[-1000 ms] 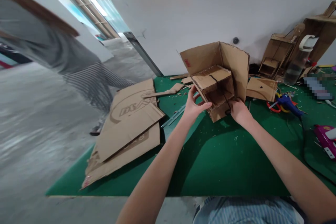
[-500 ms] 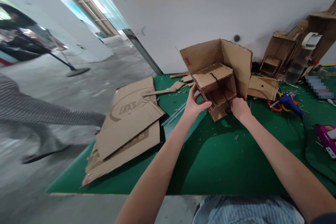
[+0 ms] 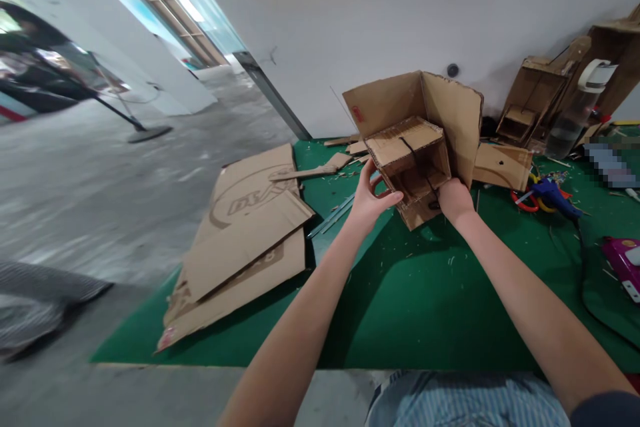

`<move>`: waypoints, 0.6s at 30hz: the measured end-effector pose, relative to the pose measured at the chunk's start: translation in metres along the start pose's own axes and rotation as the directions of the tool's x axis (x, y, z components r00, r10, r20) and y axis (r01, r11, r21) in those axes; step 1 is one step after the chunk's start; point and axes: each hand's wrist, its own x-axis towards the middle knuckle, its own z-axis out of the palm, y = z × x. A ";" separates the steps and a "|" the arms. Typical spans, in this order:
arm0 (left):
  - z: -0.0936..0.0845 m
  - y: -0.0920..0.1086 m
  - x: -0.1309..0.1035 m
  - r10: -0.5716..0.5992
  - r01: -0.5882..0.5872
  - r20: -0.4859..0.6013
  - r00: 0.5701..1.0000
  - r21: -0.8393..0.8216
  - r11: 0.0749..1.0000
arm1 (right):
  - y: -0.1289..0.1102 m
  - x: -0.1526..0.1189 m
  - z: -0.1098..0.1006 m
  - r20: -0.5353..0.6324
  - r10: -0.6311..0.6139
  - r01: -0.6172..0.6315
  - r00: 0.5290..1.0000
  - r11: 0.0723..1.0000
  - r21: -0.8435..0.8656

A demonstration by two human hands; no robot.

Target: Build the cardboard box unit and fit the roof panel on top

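Observation:
A cardboard box structure (image 3: 407, 147) with two tall panels behind it is held tilted above the green table (image 3: 415, 307). My left hand (image 3: 371, 199) grips its lower left side, thumb at the front edge and fingers around the side. At the lower right corner, my right hand (image 3: 454, 200) is closed, beside a black cord (image 3: 417, 161) that runs over the box's top and down across its open front. What the right fingers pinch is hidden.
Flat cardboard sheets (image 3: 240, 240) lie on the left. Thin clear rods (image 3: 331, 215) are beside them. On the right are a blue glue gun (image 3: 555, 197), scissors (image 3: 525, 200), a bottle (image 3: 573, 110), a purple tool (image 3: 625, 263) and cardboard structures (image 3: 525, 103). A person's leg (image 3: 45, 287) shows at far left.
The person's leg at the left has moved further left. My right hand has shifted slightly up at the box's corner. My left hand keeps its grip.

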 end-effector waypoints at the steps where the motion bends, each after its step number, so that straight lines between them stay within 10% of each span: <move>1: 0.001 0.000 0.000 0.001 -0.001 -0.006 1.000 0.006 1.000 | -0.001 -0.001 0.000 -0.012 0.014 -0.015 1.000 1.000 -0.006; 18: 0.009 0.003 -0.004 0.013 -0.012 -0.049 0.999 0.017 1.000 | -0.002 -0.006 0.004 -0.112 0.080 -0.077 0.991 0.997 0.027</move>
